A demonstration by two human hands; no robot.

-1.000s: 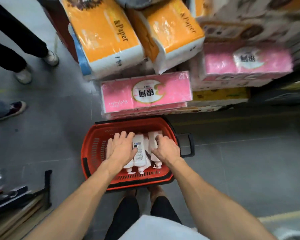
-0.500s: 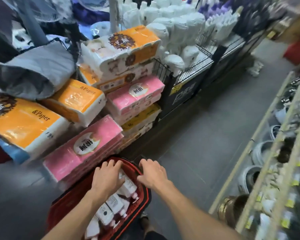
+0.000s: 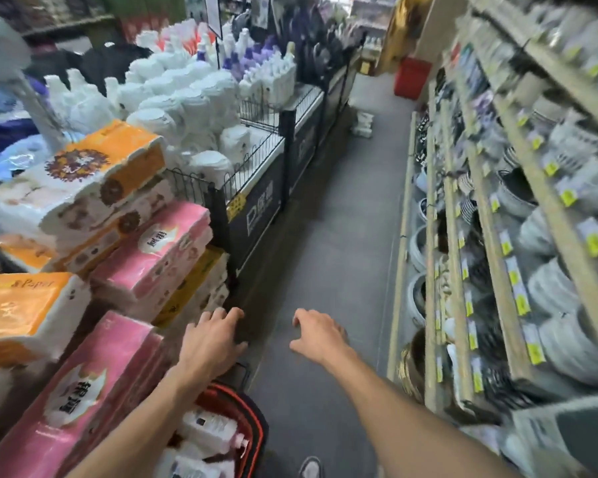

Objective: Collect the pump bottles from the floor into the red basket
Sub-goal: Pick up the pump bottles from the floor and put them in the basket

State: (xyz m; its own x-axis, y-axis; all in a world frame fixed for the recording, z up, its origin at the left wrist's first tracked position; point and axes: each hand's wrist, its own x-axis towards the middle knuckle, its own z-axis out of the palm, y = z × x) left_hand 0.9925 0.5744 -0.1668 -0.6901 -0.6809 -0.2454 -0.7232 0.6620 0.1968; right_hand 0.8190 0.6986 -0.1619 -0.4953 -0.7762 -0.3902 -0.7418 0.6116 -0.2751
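The red basket [image 3: 252, 420] sits on the floor at the bottom of the view, partly hidden under my left forearm. White pump bottles [image 3: 209, 431] lie inside it. My left hand [image 3: 211, 343] hovers above the basket's far end with fingers loosely spread, holding nothing. My right hand [image 3: 316, 334] hangs over the grey floor to the right of the basket, fingers relaxed and empty. More white bottles [image 3: 361, 124] stand on the floor far down the aisle.
Pink and orange tissue packs [image 3: 145, 257] are stacked on the left beside the basket. Black wire display bins [image 3: 256, 201] with white goods follow behind. A shelf of bowls [image 3: 497, 270] lines the right. Between them runs a grey aisle floor [image 3: 339, 236], with a red box [image 3: 411, 77] at its far end.
Both hands have lifted out of the basket and away from the bottles. The view has swung up from the basket to look along the aisle.
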